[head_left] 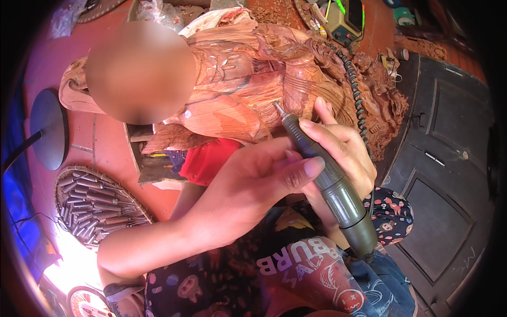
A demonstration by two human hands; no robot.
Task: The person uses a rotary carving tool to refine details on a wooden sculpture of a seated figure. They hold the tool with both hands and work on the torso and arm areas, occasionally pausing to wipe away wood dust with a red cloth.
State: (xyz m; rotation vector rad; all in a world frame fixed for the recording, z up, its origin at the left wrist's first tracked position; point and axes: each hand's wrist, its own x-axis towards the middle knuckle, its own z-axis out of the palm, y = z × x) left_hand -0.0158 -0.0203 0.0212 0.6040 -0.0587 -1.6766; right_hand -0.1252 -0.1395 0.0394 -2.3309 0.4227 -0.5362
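A dark grey rotary carving handpiece (338,195) slants across the middle, its thin metal bit pointing up and left at a large carved wooden figure (232,108). Around the handpiece from its right side is my right hand (348,150), the fingers closed near the front grip. My left hand (259,177) crosses in from the left, with its thumb pressed on the handpiece and its fingers partly hidden behind it. In the picture the bit overlaps the reddish wood; whether it touches the surface I cannot tell.
A round woven basket (142,203) of chisels lies at left, near a round black lamp base (48,129). A coiled black cord (355,79) runs toward a control box (346,24) at the back. Dark panelled boards (438,158) fill the right side. Red cloth (208,161) hangs below the carving.
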